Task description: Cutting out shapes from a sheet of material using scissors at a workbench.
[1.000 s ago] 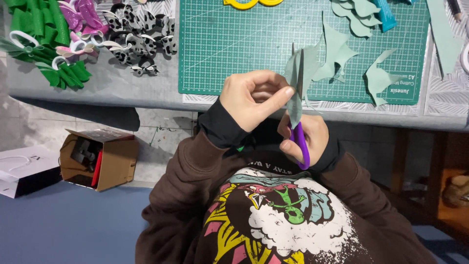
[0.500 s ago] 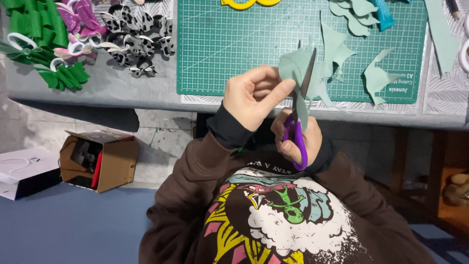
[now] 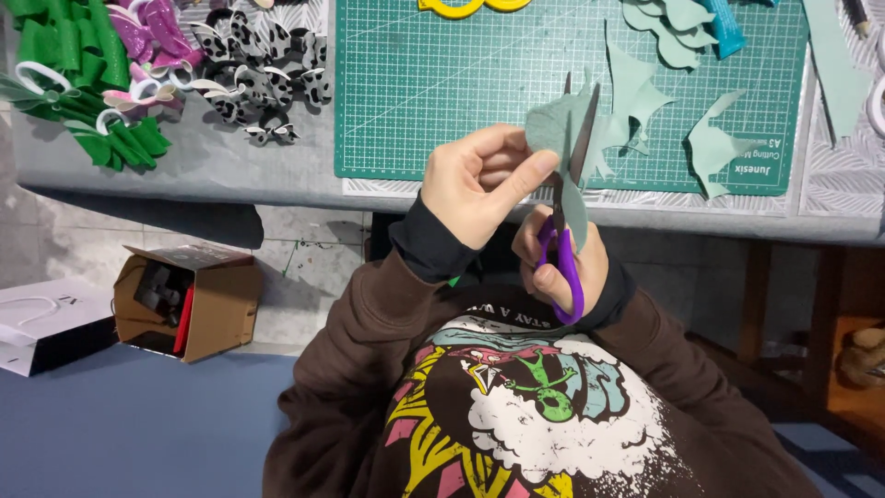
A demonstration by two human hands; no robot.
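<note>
Grey worktop (image 3: 230, 171) with patterned covering at its right end, casting shadow below. Pale tiled floor (image 3: 304, 267) beneath; blue mat (image 3: 138, 424) nearer. Open brown cardboard box (image 3: 198, 304), white paper bag (image 3: 46, 323) on floor. Wooden furniture (image 3: 830, 341) at right.
</note>
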